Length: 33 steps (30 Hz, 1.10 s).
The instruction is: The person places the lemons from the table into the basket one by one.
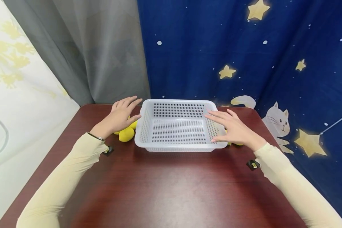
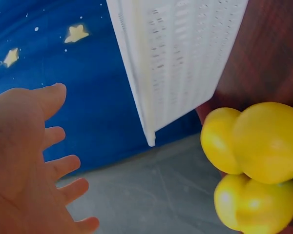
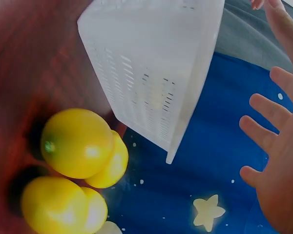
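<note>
A white perforated plastic basket stands on the dark red table, with nothing inside it. My left hand, fingers spread, hovers by the basket's left rim, above several yellow lemons. On the other side my right hand hangs over the right rim with its fingers extended. Both hands hold nothing; in the left wrist view a gap separates the left hand from the basket. The right wrist view shows several more lemons beside the basket's right wall, mostly hidden under my hand in the head view.
The table spreads in front of the basket toward me. Behind its far edge hang a grey curtain and a blue curtain with stars and a cat. Small dark cameras are strapped at both wrists.
</note>
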Each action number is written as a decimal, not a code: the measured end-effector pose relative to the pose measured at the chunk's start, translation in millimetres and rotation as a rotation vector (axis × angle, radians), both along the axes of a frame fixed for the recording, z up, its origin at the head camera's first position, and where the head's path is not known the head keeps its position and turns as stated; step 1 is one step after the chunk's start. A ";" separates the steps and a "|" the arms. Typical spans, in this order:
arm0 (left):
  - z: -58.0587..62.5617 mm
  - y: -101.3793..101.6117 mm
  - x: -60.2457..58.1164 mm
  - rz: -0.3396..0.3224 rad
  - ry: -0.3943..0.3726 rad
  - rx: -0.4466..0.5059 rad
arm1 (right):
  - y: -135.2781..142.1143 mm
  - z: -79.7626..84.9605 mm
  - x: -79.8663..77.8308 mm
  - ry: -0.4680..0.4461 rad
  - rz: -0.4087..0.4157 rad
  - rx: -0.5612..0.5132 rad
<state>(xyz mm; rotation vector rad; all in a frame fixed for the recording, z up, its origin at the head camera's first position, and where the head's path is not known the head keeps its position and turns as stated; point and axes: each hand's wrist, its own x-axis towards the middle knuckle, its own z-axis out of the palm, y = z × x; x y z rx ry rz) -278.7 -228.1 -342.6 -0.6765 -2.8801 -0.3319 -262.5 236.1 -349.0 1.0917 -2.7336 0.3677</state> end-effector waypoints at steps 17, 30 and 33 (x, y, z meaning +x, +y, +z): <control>-37.8 -21.9 6.5 0.071 -0.024 0.060 | 16.5 -24.6 35.2 -0.072 -0.043 -0.196; -69.7 -28.9 11.9 0.111 -0.052 0.055 | 25.4 -45.2 45.6 -0.059 -0.078 -0.271; -76.3 -29.9 12.2 0.120 -0.065 0.047 | 26.2 -48.0 47.2 -0.052 -0.078 -0.273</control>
